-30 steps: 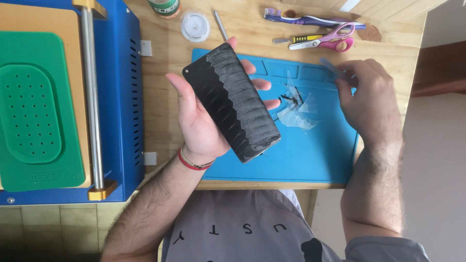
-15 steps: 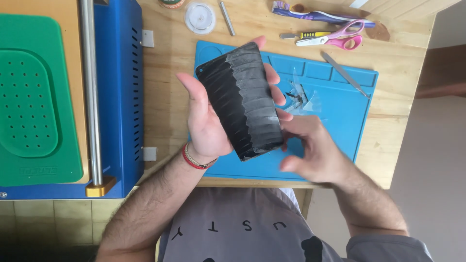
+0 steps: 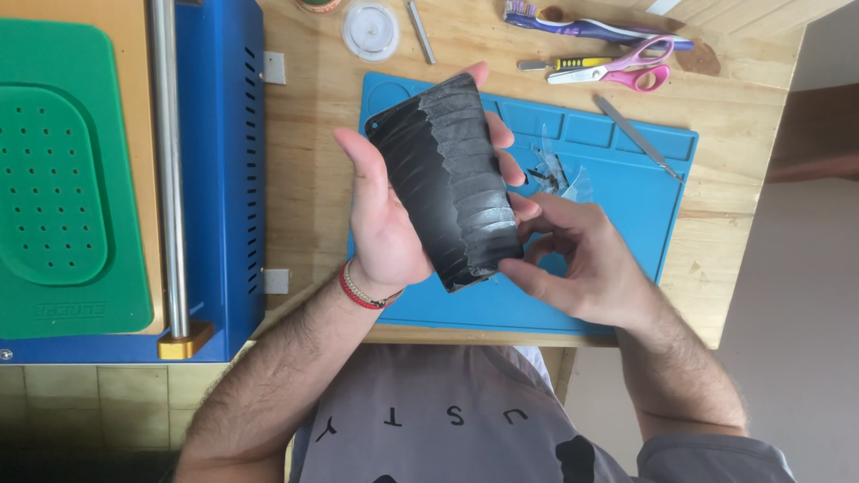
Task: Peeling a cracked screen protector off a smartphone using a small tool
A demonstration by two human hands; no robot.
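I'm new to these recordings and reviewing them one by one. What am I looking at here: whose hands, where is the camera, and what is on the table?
There is no robot. The single picture comes from a camera on a person's head, looking down at their own two hands over a wooden table.

The left hand holds a black phone with badly cracked glass. The right hand touches the phone's lower edge with its fingertips.

Under the hands lies a blue mat with bits of clear film and a thin metal tool. Further back are pink scissors, a toothbrush and a round clear lid. At the left stands a blue machine with a green pad.
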